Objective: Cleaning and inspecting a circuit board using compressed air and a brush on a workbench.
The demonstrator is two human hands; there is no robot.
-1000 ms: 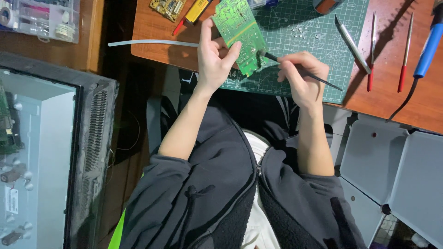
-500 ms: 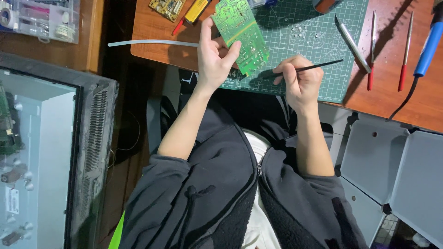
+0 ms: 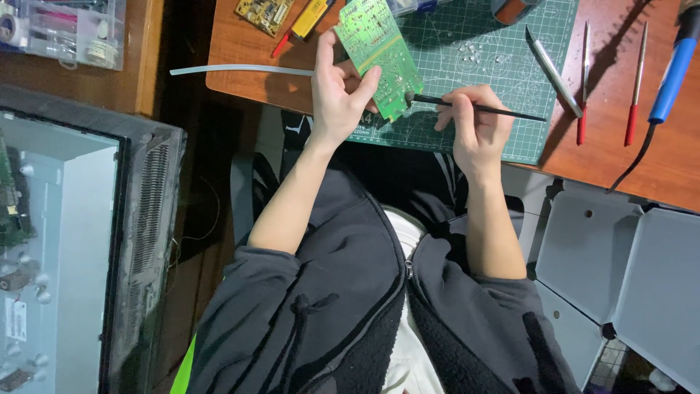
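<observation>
Fingers of the left hand (image 3: pixel 337 98) are clamped around a green rectangular circuit board (image 3: pixel 379 55); a thin black brush (image 3: pixel 474 108) is pinched by the right hand (image 3: pixel 477 131), its tip touching the board's lower edge.

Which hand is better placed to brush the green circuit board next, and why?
Right. The right hand holds the thin black brush, tip at the green circuit board; the left hand grips the board.

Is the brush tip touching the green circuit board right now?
Touching. The head view shows the brush tip meeting the lower edge of the green circuit board, with no gap visible.
</observation>
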